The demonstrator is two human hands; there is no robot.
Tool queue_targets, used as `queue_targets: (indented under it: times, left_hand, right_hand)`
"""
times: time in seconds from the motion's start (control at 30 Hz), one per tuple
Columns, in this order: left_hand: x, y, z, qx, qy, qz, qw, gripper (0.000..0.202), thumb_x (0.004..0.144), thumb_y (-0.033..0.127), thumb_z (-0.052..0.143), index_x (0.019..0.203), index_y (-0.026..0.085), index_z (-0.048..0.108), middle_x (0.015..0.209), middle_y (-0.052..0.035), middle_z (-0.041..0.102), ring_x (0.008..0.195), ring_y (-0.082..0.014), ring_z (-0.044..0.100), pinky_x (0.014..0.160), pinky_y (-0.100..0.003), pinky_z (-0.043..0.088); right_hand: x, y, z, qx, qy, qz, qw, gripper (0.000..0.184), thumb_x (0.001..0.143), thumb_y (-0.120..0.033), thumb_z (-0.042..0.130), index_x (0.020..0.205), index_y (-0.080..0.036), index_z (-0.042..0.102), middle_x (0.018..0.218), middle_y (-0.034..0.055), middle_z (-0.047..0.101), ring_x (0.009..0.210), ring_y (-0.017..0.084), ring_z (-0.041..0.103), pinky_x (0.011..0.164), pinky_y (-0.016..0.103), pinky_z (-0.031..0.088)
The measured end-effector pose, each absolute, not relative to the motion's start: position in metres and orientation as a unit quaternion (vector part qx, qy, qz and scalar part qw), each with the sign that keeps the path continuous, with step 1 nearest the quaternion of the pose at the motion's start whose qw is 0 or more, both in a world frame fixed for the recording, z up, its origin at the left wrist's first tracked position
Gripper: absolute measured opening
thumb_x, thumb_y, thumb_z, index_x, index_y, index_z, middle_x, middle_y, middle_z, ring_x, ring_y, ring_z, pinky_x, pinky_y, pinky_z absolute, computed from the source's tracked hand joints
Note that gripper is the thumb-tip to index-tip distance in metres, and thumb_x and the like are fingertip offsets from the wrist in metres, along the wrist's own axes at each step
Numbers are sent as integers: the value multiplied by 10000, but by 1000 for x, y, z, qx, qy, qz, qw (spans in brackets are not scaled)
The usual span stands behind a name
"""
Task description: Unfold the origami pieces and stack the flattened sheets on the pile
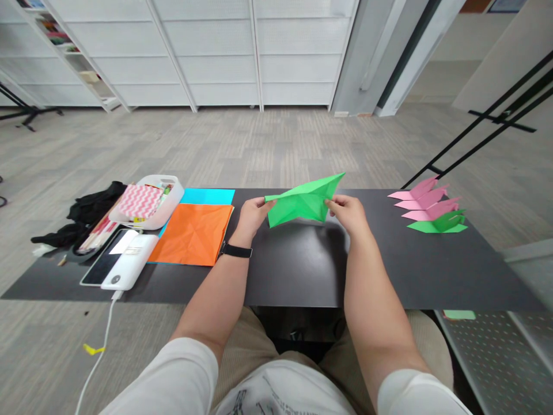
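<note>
A creased sheet of green origami paper (pixel 305 202) is held up just above the dark table, its folds standing out and its upper right corner pointing up. My left hand (pixel 256 216) pinches its left edge between thumb and fingers. On the right side, my right hand (pixel 348 212) grips the lower right part of the paper, fingers closed. A black band (pixel 237 251) is round my left wrist.
Orange paper sheets (pixel 192 233) lie left, over blue paper (pixel 209 196). Further left are a white basket (pixel 173 199), a white power bank (pixel 129 262) with cable, a tablet (pixel 101 265) and black cloth (pixel 93 207). Folded pink paper figures (pixel 425 202) and a green one (pixel 438 223) stand right on the table (pixel 298 276).
</note>
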State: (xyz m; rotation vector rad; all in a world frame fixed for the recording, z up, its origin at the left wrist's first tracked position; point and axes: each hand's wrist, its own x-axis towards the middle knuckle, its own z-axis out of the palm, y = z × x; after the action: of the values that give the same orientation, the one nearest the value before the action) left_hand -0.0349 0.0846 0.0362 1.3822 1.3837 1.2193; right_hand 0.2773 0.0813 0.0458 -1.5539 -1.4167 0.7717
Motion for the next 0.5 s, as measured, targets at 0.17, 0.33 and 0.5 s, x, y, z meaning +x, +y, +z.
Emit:
queue_targets:
  times: [0.17, 0.33, 0.5]
  left_hand:
    - [-33, 82, 40, 525, 545, 501, 420, 296, 817, 413, 772, 979, 177, 851, 690, -10, 739, 610, -153, 631, 603, -251, 512]
    - [-29, 81, 43, 526, 482, 543, 443, 368, 826, 370, 749, 1134, 193, 843, 1085, -77, 835, 1036, -242, 757, 922, -348, 607]
    - [-29, 84, 42, 459, 478, 541, 518, 350, 870, 382, 611, 1059, 167, 812, 1102, -97, 813, 925, -215, 756, 816, -334, 613]
  right_hand:
    - [271, 81, 53, -573, -490, 398, 522, 334, 695, -485, 781, 898, -221, 804, 874, 53, 808, 790, 217, 716, 728, 334, 538]
    - [273, 82, 60, -551, -430, 452, 555, 354, 747, -469, 632, 952, -229, 792, 932, 45, 806, 867, 236, 723, 760, 348, 547]
    - [278, 83, 54, -567, -414, 468, 537, 354, 705, -544, 777, 862, -233, 714, 765, -4, 682, 669, 156, 577, 620, 287, 444]
